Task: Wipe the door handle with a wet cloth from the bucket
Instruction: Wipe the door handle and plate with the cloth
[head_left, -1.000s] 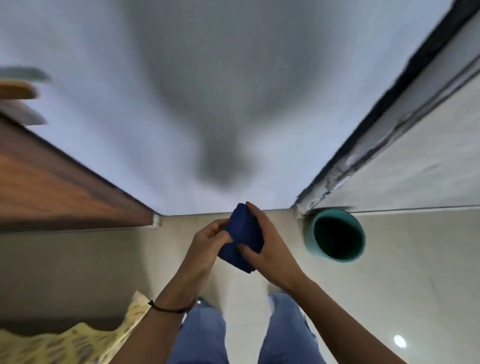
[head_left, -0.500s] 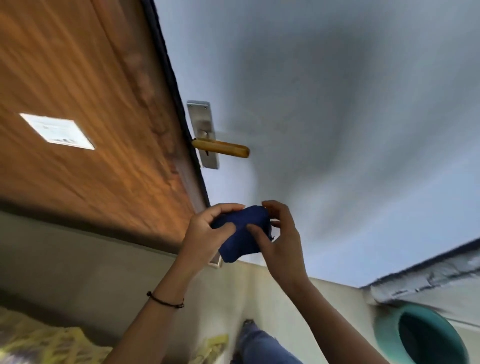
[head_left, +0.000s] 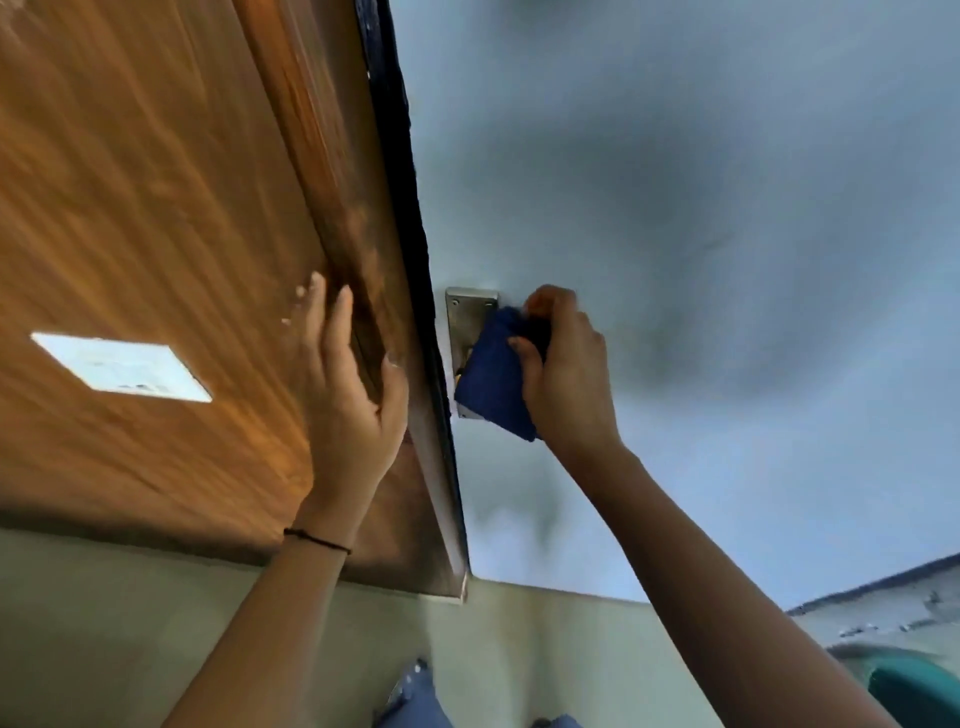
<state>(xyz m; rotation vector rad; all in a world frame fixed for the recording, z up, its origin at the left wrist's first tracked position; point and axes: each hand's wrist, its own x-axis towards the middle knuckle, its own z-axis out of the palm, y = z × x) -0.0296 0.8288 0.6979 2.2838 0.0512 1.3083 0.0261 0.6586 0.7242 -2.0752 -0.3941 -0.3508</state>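
The door handle's metal plate (head_left: 466, 317) is fixed on the pale blue door (head_left: 675, 234) next to its dark edge. My right hand (head_left: 563, 374) grips a dark blue cloth (head_left: 493, 384) and presses it over the handle, so the lever is almost fully hidden. A sliver of yellow shows at the cloth's left side. My left hand (head_left: 348, 384) lies flat with fingers spread on the wooden panel (head_left: 156, 208) beside the door edge, holding nothing. The teal bucket (head_left: 919, 691) is on the floor at the bottom right, partly cut off by the frame.
A white label (head_left: 122, 369) is stuck on the wooden panel at the left. Light floor tiles (head_left: 545, 649) lie below, with my jeans-clad legs (head_left: 415, 701) at the bottom edge. A grey door frame (head_left: 893, 613) runs at the lower right.
The view swung up from the floor to the door. My right hand carried the cloth up onto the handle, and my left hand let go of it and moved onto the wooden panel.
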